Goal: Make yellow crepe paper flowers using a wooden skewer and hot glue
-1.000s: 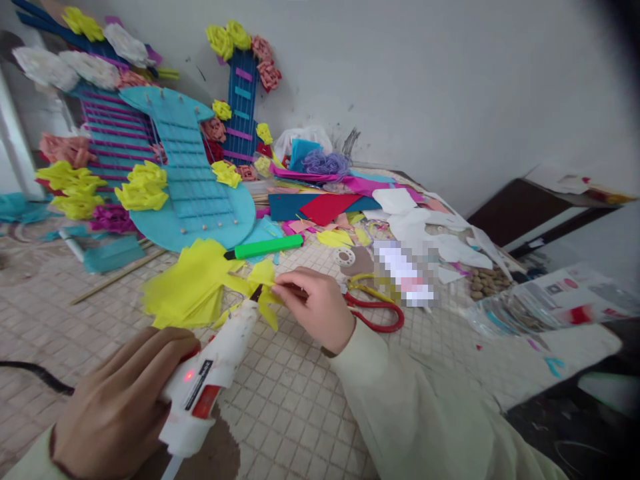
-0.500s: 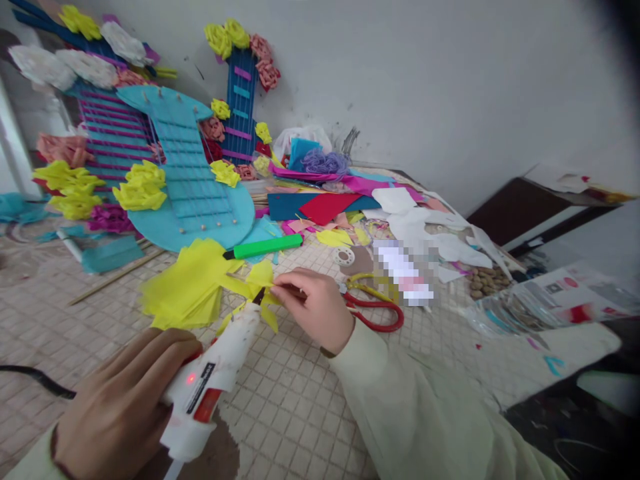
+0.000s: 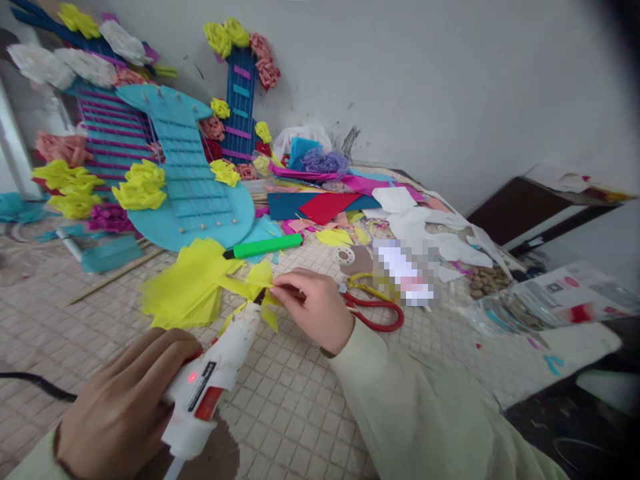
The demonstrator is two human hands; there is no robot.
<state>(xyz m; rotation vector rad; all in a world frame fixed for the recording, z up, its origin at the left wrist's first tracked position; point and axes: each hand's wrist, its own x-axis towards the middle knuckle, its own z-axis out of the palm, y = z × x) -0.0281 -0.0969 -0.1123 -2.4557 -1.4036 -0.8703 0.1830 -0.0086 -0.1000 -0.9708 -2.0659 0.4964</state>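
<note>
My left hand (image 3: 127, 400) is wrapped round a white hot glue gun (image 3: 215, 373) with a small red light lit on its side. The gun's dark nozzle touches or nearly touches a piece of yellow crepe paper (image 3: 261, 272). Thumb and fingers of my right hand (image 3: 313, 303) pinch that paper at its right edge. Left of it lies a fanned stack of yellow paper sheets (image 3: 185, 287). A green marker-like tool (image 3: 269, 247) with a dark end rests just behind the paper. Red-handled scissors (image 3: 383, 317) lie to the right of my right hand.
Blue paper-covered guitar shapes (image 3: 185, 153) with yellow, pink and white paper flowers stand at the back left. Coloured sheets (image 3: 330, 208), purple yarn (image 3: 325, 162) and white scraps (image 3: 415, 217) crowd the back. A wooden stick (image 3: 115, 277) lies left; a black cord (image 3: 37, 380) runs in there.
Almost nothing differs. The glue gun's rear and my left hand have shifted very slightly; the right hand stays in place with the yellow paper.
</note>
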